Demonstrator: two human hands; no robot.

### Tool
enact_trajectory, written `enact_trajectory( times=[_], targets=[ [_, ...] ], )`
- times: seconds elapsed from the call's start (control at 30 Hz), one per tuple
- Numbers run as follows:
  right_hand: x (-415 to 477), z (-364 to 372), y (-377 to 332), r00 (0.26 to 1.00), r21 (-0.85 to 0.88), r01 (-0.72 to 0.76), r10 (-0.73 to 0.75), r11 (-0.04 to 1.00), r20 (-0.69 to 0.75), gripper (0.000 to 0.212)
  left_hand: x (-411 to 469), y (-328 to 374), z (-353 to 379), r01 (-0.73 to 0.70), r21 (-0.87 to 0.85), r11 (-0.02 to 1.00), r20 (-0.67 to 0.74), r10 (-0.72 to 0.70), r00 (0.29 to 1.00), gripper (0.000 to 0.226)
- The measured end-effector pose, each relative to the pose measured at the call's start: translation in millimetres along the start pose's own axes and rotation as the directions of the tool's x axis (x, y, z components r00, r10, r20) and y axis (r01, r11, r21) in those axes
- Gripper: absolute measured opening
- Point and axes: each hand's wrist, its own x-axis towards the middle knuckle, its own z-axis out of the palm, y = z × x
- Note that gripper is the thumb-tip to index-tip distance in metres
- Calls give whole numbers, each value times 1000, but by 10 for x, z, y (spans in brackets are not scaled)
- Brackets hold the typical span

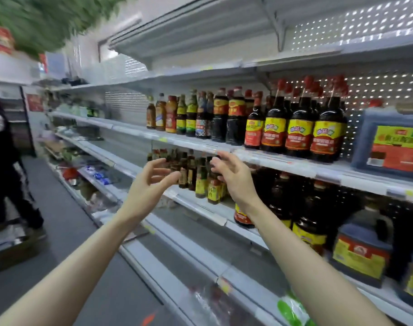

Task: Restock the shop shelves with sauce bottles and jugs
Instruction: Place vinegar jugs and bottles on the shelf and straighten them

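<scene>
Both hands are wide and hold nothing: the left hand (151, 182) and right hand (233, 177) hover just before the small sauce bottles (200, 182) crowded near the shelf's (212, 216) front edge. Jugs (363, 250) stand farther right. A careless reach could topple the tightly packed front row.

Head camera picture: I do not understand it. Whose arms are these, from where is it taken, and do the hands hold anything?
There is no machine here. A person wears the camera on the head, so you look forward and down along their own two bare arms. The left hand and the right hand hover in front of the shop shelves, fingers loosely curled, and hold nothing. Behind the hands stand small sauce bottles. One shelf higher are taller dark bottles and a blue jug. Another person stands far left in the aisle.
</scene>
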Motion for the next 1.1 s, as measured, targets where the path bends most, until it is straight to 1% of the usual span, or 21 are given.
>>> enact_trajectory(
  times=[0.13,0.27,0.33,0.4,0.5,0.6,0.7,0.83,0.93,1.03,1.1],
  targets=[
    [479,600,468,999,6,-6,6,1000,34,37,434,-473,-432,10,43,999,-33,-8,999,61],
    [1113,1109,988,1000,11,-9,9,1000,9,39,1175,-1032,-704,29,77,997,-5,-28,1000,53],
    [1463,1319,1237,1000,20,-23,23,1000,-12,36,1577,-1298,-793,34,98,995,23,-37,999,52],
    [1759,1488,1499,998,23,-54,55,998,-40,32,1904,-1575,-852,46,115,992,69,-54,996,51],
    [2088,1693,1863,992,16,-115,116,993,-45,34,2277,-2030,-905,73,107,992,112,-85,990,47],
    [2253,1837,2240,981,15,-180,180,984,-68,34,2547,-2511,-913,134,102,986,154,-148,977,45],
    [2333,1957,2738,960,-30,-263,259,964,-104,32,2794,-3063,-848,205,82,975,223,-219,950,48],
    [2307,2110,3488,901,-49,-406,391,912,-188,31,3013,-3906,-703,299,59,952,356,-300,885,47],
    [2183,2263,4065,836,-48,-509,480,859,-265,25,3113,-4621,-610,387,61,920,467,-369,803,53],
    [1918,2489,4664,721,-14,-637,590,770,-363,26,3104,-5365,-565,488,96,867,554,-454,698,56],
    [1697,2659,5060,633,21,-711,652,703,-419,24,3036,-5838,-544,537,162,827,601,-515,611,59]
  ],
)
